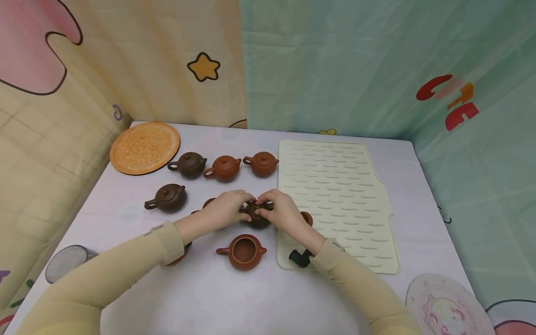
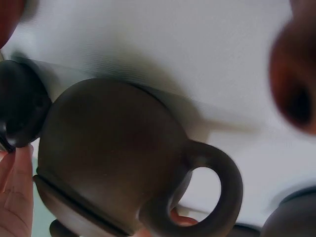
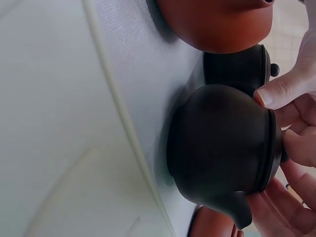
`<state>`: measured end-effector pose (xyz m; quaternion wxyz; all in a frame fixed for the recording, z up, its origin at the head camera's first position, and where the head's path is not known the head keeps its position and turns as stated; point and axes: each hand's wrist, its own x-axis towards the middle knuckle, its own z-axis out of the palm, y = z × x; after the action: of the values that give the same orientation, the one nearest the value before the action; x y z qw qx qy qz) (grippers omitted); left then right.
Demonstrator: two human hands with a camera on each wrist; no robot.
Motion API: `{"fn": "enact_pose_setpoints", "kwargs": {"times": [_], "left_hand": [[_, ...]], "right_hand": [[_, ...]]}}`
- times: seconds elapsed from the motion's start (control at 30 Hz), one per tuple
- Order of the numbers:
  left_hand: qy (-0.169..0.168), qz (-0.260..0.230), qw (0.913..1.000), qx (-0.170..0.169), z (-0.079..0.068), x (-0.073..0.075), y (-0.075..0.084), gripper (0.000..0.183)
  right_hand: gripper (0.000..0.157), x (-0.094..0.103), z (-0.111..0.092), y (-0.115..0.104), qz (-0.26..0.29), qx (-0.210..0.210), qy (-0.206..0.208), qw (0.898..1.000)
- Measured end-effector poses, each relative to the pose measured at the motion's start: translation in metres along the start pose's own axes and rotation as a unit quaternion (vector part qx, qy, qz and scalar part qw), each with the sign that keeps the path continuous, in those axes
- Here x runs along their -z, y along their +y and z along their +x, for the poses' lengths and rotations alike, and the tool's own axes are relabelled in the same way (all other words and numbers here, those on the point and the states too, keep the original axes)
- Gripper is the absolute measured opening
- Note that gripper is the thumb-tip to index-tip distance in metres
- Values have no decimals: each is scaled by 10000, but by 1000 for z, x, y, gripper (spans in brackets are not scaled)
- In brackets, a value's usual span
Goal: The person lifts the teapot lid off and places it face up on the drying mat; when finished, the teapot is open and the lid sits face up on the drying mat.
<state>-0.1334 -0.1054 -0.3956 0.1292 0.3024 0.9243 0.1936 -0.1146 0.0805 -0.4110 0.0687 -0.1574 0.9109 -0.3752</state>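
A dark brown teapot point(image 1: 256, 222) with its lid on stands at the table's middle, spout to the right. My left hand point(image 1: 224, 209) grips it from the handle side, thumb along its upper rim. From the spout side, my right hand point(image 1: 285, 215) pinches the lid point(image 3: 274, 153) at its knob between thumb and fingers. In the left wrist view, a fingertip point(image 2: 183, 218) shows behind the handle point(image 2: 232, 192). Nearer the person, a reddish-brown teapot point(image 1: 244, 264) sits lidless, its inside showing. Other pots are partly hidden under my left forearm.
Several lidded teapots stand behind, including a reddish one point(image 1: 224, 169) and a dark one point(image 1: 167, 199). A cream ridged mat point(image 1: 335, 200) lies to the right. An orange round mat point(image 1: 144, 148), a grey cylinder point(image 1: 69, 263) and a pink-patterned disc point(image 1: 448, 304) lie near the edges.
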Motion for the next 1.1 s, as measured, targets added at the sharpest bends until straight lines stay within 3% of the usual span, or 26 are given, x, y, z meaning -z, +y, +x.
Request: {"fn": "enact_pose_setpoints", "kwargs": {"times": [0.2, 0.37, 0.5, 0.57, 0.6, 0.73, 0.83, 0.9, 0.93, 0.97, 1.0, 1.1], "left_hand": [[89, -170, 9998, 63, -2, -7, -4, 46], [137, -291, 9994, 159, -1, -8, -5, 46], [183, -342, 9991, 162, -1, -8, -5, 46], [207, -323, 9991, 156, -1, -8, -5, 46], [223, -301, 9992, 150, -1, -9, -6, 46], [251, -236, 9992, 183, -2, -10, -6, 47], [258, -244, 9992, 196, -3, -10, -6, 47], [243, -283, 9991, 221, -4, -9, -5, 47], [239, -290, 9990, 235, -4, -9, -5, 47], [240, -303, 9989, 246, -4, -9, -5, 47], [243, -307, 9989, 256, -4, -9, -5, 47], [265, -303, 9988, 262, -4, -10, -4, 47]], "right_hand": [[12, -1, -3, 2, 8, 81, -110, 9999], [15, 9, -5, 9, 997, -406, -159, 9941], [22, 32, -7, 18, 1941, -999, -280, 9755], [23, 45, -7, 25, 2748, -1213, -304, 9533], [22, 52, -8, 29, 3256, -1311, -274, 9360], [14, 76, -7, 51, 5133, -1501, -90, 8449], [18, 87, -4, 69, 5975, -1764, 20, 7822], [29, 90, -1, 80, 6285, -2004, 30, 7515], [37, 90, 1, 84, 6340, -2119, 33, 7437], [44, 90, 3, 89, 6368, -2208, 47, 7387], [49, 90, 5, 93, 6310, -2268, 52, 7419], [55, 87, 12, 102, 5689, -2365, 120, 7876]]}}
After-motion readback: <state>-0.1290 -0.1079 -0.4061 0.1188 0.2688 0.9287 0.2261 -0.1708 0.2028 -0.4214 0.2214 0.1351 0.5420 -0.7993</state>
